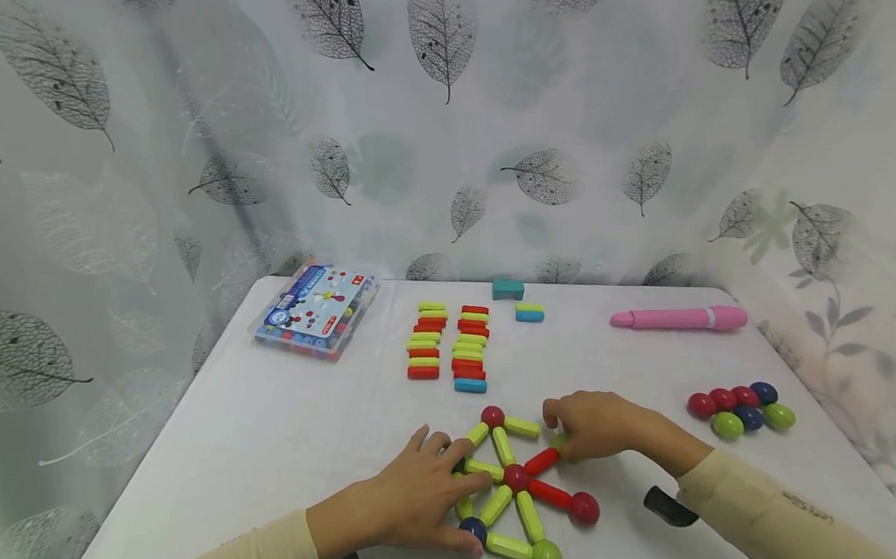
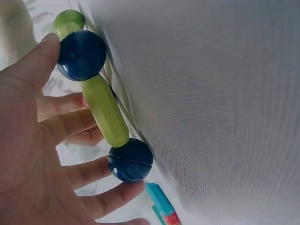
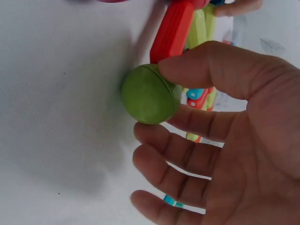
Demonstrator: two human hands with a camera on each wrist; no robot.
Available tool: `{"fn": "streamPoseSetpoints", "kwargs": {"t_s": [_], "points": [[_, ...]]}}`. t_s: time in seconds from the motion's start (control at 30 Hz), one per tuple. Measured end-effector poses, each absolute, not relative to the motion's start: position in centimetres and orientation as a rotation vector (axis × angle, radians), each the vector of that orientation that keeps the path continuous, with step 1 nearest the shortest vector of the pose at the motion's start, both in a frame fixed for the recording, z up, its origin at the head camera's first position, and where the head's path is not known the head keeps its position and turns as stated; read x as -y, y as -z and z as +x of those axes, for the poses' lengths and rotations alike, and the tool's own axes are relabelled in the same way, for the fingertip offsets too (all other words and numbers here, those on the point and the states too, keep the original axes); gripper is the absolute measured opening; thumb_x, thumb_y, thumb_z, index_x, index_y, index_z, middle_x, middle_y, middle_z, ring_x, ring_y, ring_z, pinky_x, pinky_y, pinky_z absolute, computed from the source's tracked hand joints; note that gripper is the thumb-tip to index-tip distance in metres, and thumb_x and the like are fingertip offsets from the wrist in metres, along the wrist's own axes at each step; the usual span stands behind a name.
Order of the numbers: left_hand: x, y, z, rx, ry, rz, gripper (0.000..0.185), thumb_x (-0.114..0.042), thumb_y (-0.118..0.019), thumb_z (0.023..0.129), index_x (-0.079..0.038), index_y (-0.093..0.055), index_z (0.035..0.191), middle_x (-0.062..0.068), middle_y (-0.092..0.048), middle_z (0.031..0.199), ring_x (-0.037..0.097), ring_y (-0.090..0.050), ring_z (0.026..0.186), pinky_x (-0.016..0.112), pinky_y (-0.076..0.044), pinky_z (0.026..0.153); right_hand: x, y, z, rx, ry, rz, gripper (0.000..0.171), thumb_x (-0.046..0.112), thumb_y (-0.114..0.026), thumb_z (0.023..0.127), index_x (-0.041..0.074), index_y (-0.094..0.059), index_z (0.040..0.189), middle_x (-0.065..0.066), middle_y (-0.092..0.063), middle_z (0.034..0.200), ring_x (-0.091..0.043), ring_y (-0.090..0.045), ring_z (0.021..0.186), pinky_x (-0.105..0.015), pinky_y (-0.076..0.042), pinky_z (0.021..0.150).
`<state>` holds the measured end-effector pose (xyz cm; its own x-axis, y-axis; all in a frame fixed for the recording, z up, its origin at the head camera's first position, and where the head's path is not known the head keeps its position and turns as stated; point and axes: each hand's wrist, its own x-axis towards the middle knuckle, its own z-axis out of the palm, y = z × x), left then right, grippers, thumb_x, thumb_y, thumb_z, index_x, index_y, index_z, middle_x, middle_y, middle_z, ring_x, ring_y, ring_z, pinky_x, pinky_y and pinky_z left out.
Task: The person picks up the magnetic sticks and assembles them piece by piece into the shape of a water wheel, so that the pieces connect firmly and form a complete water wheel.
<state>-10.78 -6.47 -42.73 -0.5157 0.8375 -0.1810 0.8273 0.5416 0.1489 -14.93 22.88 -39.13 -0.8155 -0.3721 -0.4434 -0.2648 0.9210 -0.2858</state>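
My right hand [image 1: 593, 426] pinches a green ball [image 3: 151, 93] between thumb and fingers. The ball sits against the outer end of a red stick [image 3: 171, 32]. That stick leads to the red centre ball [image 1: 515, 477] of a flat wheel-like frame of balls and yellow-green and red sticks. On the frame's left side, my left hand [image 1: 408, 498] rests with fingers spread. Its thumb touches one dark blue ball [image 2: 82, 55], and fingertips touch another dark blue ball [image 2: 131, 160]; a yellow-green stick [image 2: 106, 110] joins the two. A second red stick [image 1: 551, 493] ends in a red ball [image 1: 584, 509].
Behind the frame lie two columns of red, yellow-green and blue sticks [image 1: 471, 385]. A clear box of parts [image 1: 316, 310] stands back left. A pink pen-like object [image 1: 678, 319] lies back right, with several loose balls [image 1: 746, 408] in front of it. A patterned curtain [image 1: 442, 146] hangs behind.
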Motion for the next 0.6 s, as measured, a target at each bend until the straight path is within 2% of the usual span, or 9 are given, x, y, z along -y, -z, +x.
{"fn": "streamPoseSetpoints", "kwargs": {"t_s": [0.17,0.37,0.5,0.6], "points": [[6.3,42.8,-10.7,-2.554,-0.065,1.39,0.076,-0.087,-0.045,0.082,-0.048,-0.046,0.146,0.003,-0.043,0.152,0.03,-0.046,0.132,0.069,-0.036,0.109,-22.5,39.5,-15.2,-2.625,0.297,-0.515,0.035,0.013,-0.084,0.076,0.016,-0.067,0.107,0.003,-0.064,0.089,-0.018,-0.056,0.079,-0.042,-0.057,0.074],[6.2,42.9,-10.6,-2.568,-0.059,1.365,0.078,-0.089,-0.043,0.08,-0.048,-0.046,0.146,0.003,-0.044,0.151,0.029,-0.045,0.131,0.066,-0.037,0.111,-22.0,39.6,-15.8,-2.658,0.261,-0.602,0.039,0.013,-0.086,0.076,0.018,-0.069,0.111,0.003,-0.065,0.099,-0.017,-0.057,0.089,-0.042,-0.059,0.079],[6.2,42.8,-10.4,-2.557,-0.048,1.392,0.08,-0.09,-0.038,0.08,-0.047,-0.047,0.146,0.002,-0.046,0.149,0.023,-0.048,0.122,0.056,-0.043,0.109,-21.7,39.7,-16.2,-2.669,0.29,-0.64,0.044,0.013,-0.086,0.078,0.018,-0.069,0.118,0.002,-0.068,0.105,-0.018,-0.06,0.097,-0.042,-0.059,0.082],[6.3,42.6,-10.4,-2.494,-0.068,1.486,0.075,-0.084,-0.041,0.085,-0.044,-0.047,0.148,-0.003,-0.052,0.141,0.014,-0.05,0.113,0.042,-0.049,0.102,-21.3,40.1,-16.6,-2.68,0.324,-0.682,0.045,0.013,-0.084,0.081,0.019,-0.068,0.123,0.004,-0.069,0.108,-0.017,-0.061,0.101,-0.038,-0.059,0.083]]}}
